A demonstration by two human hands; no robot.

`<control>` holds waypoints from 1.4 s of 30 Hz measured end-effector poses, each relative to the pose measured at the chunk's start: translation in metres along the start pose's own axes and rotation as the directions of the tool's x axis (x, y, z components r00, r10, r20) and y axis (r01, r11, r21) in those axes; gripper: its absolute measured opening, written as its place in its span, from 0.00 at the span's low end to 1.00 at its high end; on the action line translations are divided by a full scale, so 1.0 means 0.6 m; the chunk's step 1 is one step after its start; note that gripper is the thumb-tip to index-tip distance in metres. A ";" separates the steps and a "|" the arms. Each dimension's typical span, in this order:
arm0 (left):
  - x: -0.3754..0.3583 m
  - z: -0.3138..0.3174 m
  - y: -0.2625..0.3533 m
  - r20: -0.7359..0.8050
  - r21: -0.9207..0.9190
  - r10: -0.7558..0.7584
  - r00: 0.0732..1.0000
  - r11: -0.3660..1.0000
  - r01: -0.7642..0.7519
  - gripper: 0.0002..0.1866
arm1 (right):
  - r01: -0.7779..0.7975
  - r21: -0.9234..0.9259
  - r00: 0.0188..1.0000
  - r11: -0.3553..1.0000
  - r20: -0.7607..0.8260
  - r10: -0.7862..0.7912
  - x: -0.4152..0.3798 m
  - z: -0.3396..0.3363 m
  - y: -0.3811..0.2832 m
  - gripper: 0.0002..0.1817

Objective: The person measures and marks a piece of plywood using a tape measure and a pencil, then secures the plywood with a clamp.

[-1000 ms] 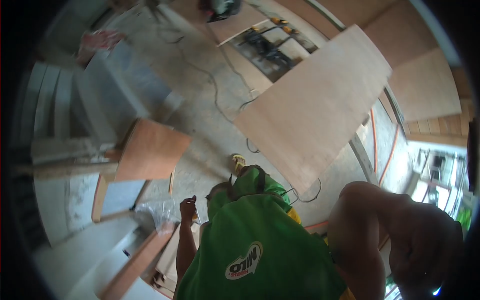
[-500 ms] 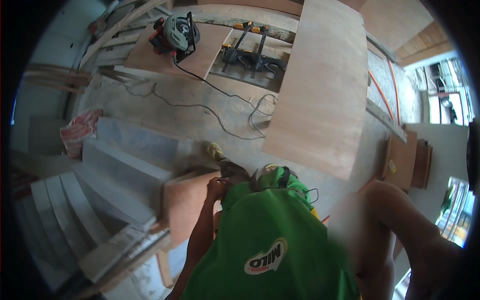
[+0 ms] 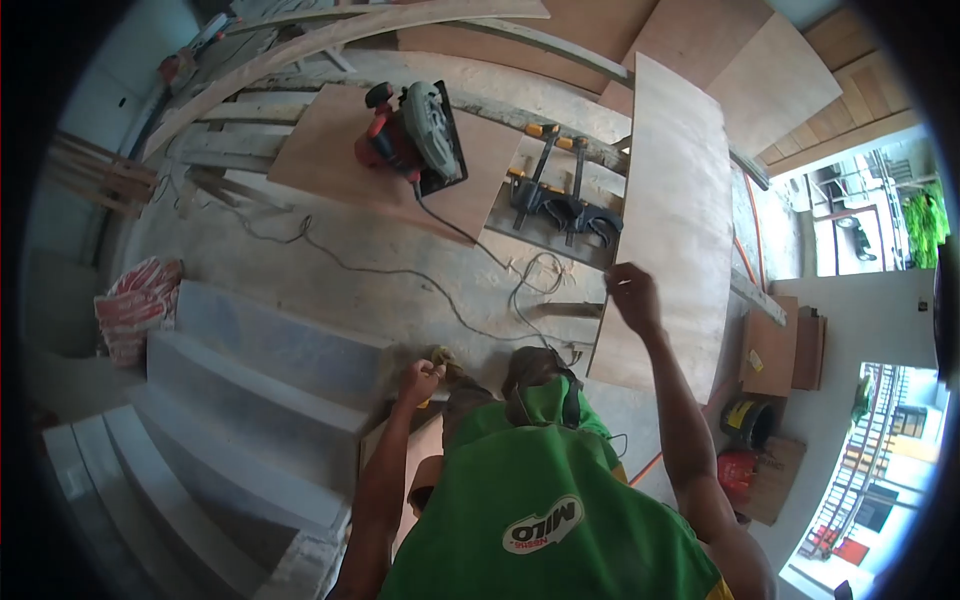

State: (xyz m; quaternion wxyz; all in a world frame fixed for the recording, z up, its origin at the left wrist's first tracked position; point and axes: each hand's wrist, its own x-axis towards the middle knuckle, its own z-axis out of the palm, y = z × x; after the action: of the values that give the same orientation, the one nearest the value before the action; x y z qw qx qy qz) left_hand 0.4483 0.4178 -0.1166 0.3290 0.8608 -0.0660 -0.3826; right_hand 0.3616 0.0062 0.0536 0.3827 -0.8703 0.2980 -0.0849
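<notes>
My right hand (image 3: 632, 297) reaches forward over the near left edge of a long plywood sheet (image 3: 665, 220). Its fingers are bent and drawn together, with the fingertips right at that edge. Low beside my left knee, my left hand (image 3: 420, 381) is closed; what it holds, if anything, is hidden, though a bit of yellow shows just under it. Left of the long sheet, black and yellow bar clamps (image 3: 565, 205) lie together. A circular saw (image 3: 415, 140) rests on another plywood piece (image 3: 320, 150), its cord (image 3: 380, 270) running down across the floor.
Grey stepped slabs (image 3: 260, 350) fill the left side, with a red and white sack (image 3: 140, 305) behind them. A curved wooden strip (image 3: 400, 18) crosses the top. At the right stand a dark bucket (image 3: 748, 420) and brown boards (image 3: 770, 345) against the wall. An orange hose (image 3: 748, 255) passes behind the sheet.
My right arm has swung from the lower right forward to the long sheet's edge. My left hand has moved slightly left, off my leg. The view has shifted, showing more of the far side.
</notes>
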 end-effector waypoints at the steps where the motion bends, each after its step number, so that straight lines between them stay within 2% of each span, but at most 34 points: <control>1: 0.012 -0.006 0.015 0.012 -0.003 0.008 1.000 1.000 -0.008 0.25 | -0.073 -0.012 0.997 0.997 0.021 0.073 0.006 0.016 0.011 0.13; 4: 0.041 -0.019 0.068 0.084 0.024 0.024 0.996 0.999 -0.026 0.24 | -0.040 -0.285 0.995 0.958 0.081 0.066 0.058 0.050 0.101 0.16; 5: 0.062 -0.014 0.075 0.138 0.059 0.076 0.987 0.995 -0.085 0.24 | -0.047 -0.281 0.995 0.959 0.074 0.070 0.074 0.063 0.117 0.16; 7: 0.094 -0.005 0.111 0.189 0.086 0.147 0.971 0.983 -0.165 0.25 | -0.061 -0.415 0.997 0.908 0.021 0.077 0.116 0.083 0.136 0.28; 8: 0.112 0.002 0.129 0.180 0.087 0.138 0.974 0.984 -0.156 0.25 | -0.053 -0.409 0.997 0.911 0.031 0.071 0.140 0.087 0.148 0.28; 10: 0.142 -0.004 0.202 0.256 0.146 0.221 0.941 0.954 -0.263 0.27 | -0.013 -0.598 0.994 0.801 0.077 0.074 0.193 0.095 0.147 0.40; 12: 0.181 0.000 0.267 0.240 0.122 0.281 0.929 0.941 -0.316 0.27 | -0.024 -0.617 0.994 0.787 0.070 0.084 0.245 0.108 0.175 0.50; 15: 0.236 0.013 0.352 0.220 0.134 0.294 0.930 0.935 -0.327 0.28 | 0.123 -0.749 0.961 0.651 0.254 0.112 0.294 0.106 0.201 0.55; 17: 0.254 0.017 0.424 0.069 0.298 0.356 0.932 0.884 -0.360 0.32 | 0.113 -0.747 0.939 0.656 0.295 0.175 0.318 0.119 0.227 0.54; 18: 0.269 0.016 0.455 0.076 0.298 0.344 0.936 0.888 -0.350 0.32 | 0.110 -0.754 0.915 0.648 0.331 0.230 0.327 0.122 0.241 0.53; 20: 0.306 0.023 0.509 0.062 0.384 0.260 0.964 0.885 -0.263 0.32 | 0.162 -0.747 0.909 0.645 0.367 0.197 0.333 0.113 0.244 0.51; 22: 0.348 0.036 0.533 0.034 0.371 0.208 0.978 0.906 -0.205 0.32 | 0.186 -0.677 0.900 0.712 0.408 0.153 0.346 0.109 0.241 0.50; 23: 0.370 0.036 0.544 0.109 0.387 0.056 0.992 0.917 -0.095 0.33 | 0.200 -0.639 0.888 0.743 0.439 0.139 0.352 0.101 0.236 0.44; 24: 0.386 0.038 0.547 0.181 0.409 -0.096 0.979 0.913 0.014 0.33 | 0.205 -0.633 0.883 0.747 0.449 0.138 0.357 0.099 0.232 0.44; 28: 0.430 0.077 0.505 0.239 0.381 -0.155 0.959 0.923 0.055 0.34 | 0.178 -0.552 0.824 0.814 0.537 0.184 0.381 0.066 0.209 0.43; 30: 0.436 0.089 0.478 0.155 0.219 -0.087 0.984 0.974 0.051 0.31 | 0.180 -0.482 0.789 0.857 0.592 0.167 0.390 0.052 0.191 0.40; 31: 0.434 0.082 0.476 0.135 0.223 -0.103 0.985 0.972 0.071 0.31 | 0.263 -0.471 0.834 0.842 0.550 0.046 0.383 0.049 0.190 0.37; 32: 0.435 0.073 0.475 0.232 0.161 -0.085 0.969 0.986 0.048 0.28 | 0.280 -0.450 0.828 0.848 0.560 0.023 0.385 0.052 0.186 0.37; 33: 0.434 0.058 0.483 0.329 0.095 -0.054 0.943 0.995 0.023 0.25 | 0.264 -0.482 0.791 0.836 0.604 0.098 0.391 0.048 0.174 0.40; 34: 0.431 0.044 0.489 0.316 0.099 -0.057 0.947 0.995 0.027 0.25 | 0.245 -0.521 0.750 0.818 0.636 0.180 0.394 0.044 0.168 0.43; 36: 0.416 0.021 0.504 0.517 -0.211 -0.025 0.855 0.965 0.155 0.21 | 0.264 -0.488 0.770 0.832 0.626 0.122 0.386 0.045 0.173 0.41; 37: 0.410 0.013 0.512 0.512 -0.211 -0.023 0.858 0.966 0.152 0.21 | 0.274 -0.505 0.798 0.818 0.594 0.099 0.383 0.044 0.175 0.40; 38: 0.404 0.003 0.519 0.562 -0.330 0.068 0.824 0.932 0.148 0.19 | 0.282 -0.522 0.825 0.805 0.560 0.074 0.378 0.045 0.175 0.39; 39: 0.397 -0.008 0.524 0.597 -0.442 0.164 0.785 0.884 0.152 0.16 | 0.275 -0.480 0.868 0.833 0.497 -0.001 0.370 0.043 0.177 0.29; 40: 0.385 -0.014 0.533 0.592 -0.440 0.162 0.789 0.886 0.148 0.16 | 0.279 -0.475 0.868 0.835 0.496 -0.008 0.359 0.040 0.184 0.29; 42: 0.361 -0.024 0.560 0.488 -0.593 0.212 0.847 0.792 0.144 0.16 | 0.194 -0.468 0.891 0.862 0.451 0.045 0.341 0.033 0.195 0.29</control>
State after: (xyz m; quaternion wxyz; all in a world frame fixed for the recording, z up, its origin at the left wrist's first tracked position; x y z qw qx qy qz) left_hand 0.6559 0.0856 -0.0353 0.5638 0.5666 -0.0437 -0.5993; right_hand 0.4812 -0.1627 -0.0602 0.1981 -0.9463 0.1788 0.1825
